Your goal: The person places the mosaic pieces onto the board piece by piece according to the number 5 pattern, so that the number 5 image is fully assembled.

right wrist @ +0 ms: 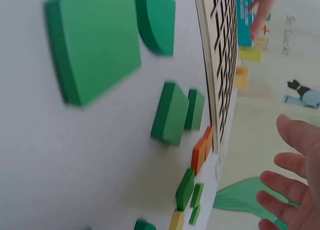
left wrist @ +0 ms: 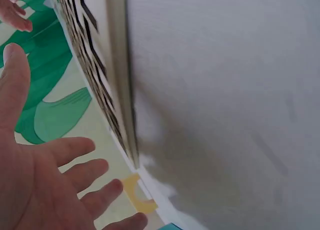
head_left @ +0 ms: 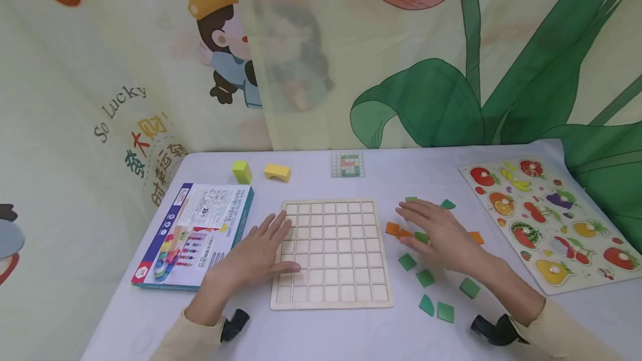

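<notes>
A wooden grid board (head_left: 332, 261) lies flat with bare square cells. My left hand (head_left: 256, 252) is held over its left edge, fingers straight and spread, nothing in it. The left wrist view shows the same hand (left wrist: 55, 190) palm-on beside the board's edge (left wrist: 119, 65). To the right, my right hand (head_left: 443, 233) hovers above scattered blocks with fingers extended, partly hiding some of them. Around it are orange blocks (head_left: 393, 228) and several green blocks (head_left: 445, 312), some square and some with a curved side. In the right wrist view, green squares (right wrist: 97, 42) lie apart from the empty hand (right wrist: 300, 185).
At left lies a printed box (head_left: 215, 205). Behind it stand a lime block (head_left: 242, 172) and a yellow arch block (head_left: 277, 172). A small pattern card (head_left: 348, 164) lies at the table's back edge. On the right is a fruit picture board (head_left: 546, 233). A printed curtain (head_left: 311, 127) hangs behind.
</notes>
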Tool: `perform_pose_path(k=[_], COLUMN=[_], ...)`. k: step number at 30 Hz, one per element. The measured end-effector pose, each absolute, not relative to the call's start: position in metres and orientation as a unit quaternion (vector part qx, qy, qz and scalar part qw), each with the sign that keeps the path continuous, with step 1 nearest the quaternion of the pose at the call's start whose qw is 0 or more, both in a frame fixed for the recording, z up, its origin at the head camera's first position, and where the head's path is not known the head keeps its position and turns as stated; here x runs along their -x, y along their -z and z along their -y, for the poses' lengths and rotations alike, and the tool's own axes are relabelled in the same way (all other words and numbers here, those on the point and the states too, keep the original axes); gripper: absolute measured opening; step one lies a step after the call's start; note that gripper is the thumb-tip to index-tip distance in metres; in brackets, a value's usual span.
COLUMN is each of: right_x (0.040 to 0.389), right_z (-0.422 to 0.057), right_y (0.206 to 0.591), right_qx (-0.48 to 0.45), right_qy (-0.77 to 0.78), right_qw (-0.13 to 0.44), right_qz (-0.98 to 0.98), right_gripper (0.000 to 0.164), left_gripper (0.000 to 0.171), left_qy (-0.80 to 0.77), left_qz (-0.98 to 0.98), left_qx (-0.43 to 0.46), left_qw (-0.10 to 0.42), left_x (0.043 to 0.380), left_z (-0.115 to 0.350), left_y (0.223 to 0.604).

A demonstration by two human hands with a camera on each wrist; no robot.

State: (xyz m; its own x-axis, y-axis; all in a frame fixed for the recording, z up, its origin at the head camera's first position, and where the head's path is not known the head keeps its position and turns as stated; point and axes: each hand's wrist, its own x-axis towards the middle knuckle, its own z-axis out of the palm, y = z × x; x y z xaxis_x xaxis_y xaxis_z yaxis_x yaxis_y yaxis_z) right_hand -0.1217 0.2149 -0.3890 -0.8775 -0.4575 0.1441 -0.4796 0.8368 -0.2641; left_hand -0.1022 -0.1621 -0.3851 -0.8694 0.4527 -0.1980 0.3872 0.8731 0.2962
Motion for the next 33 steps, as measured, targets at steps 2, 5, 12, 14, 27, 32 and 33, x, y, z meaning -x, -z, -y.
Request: perform_pose_path(k=[2,5,12,14,27,32,33], right_x=[0.130,0.144,0.175,0.180,0.195,0.197,0.197], right_z=[-0.219,-0.226,-0.241,-0.245,-0.244,-0.243,-0.242], right_y=[0.389,0.390,0.400,0.404,0.413,0.415,0.416], right_qx=[-0.224,-0.199,-0.181,-0.180,-0.211,-0.205,-0.203], right_qy=[-0.165,-0.191,-0.205,-0.203,-0.183,-0.183,-0.185], right_qw=[0.024,-0.002,-0.057,-0.064,-0.075,-0.066,-0.065], right_qz=[0.960,0.961,0.960,0.960,0.957,0.959,0.959], right_gripper=[0.059,0.053,0.048,0.046,0.032,0.028,0.029], left_gripper=[0.092,0.092,0.096,0.097,0.107,0.105,0.105], left_qy=[-0.129,-0.129,-0.149,-0.157,-0.183,-0.179,-0.178], left_qz=[-0.957,-0.956,-0.947,-0.946,-0.933,-0.933,-0.934], left_qx=[-0.204,-0.187,-0.170,-0.167,-0.167,-0.164,-0.163], left_qw=[0.159,0.188,0.226,0.231,0.263,0.265,0.265], left_x=[0.103,0.104,0.103,0.102,0.099,0.099,0.099], left_z=[0.164,0.166,0.171,0.172,0.174,0.174,0.173], left_y=[0.386,0.387,0.385,0.384,0.378,0.379,0.379])
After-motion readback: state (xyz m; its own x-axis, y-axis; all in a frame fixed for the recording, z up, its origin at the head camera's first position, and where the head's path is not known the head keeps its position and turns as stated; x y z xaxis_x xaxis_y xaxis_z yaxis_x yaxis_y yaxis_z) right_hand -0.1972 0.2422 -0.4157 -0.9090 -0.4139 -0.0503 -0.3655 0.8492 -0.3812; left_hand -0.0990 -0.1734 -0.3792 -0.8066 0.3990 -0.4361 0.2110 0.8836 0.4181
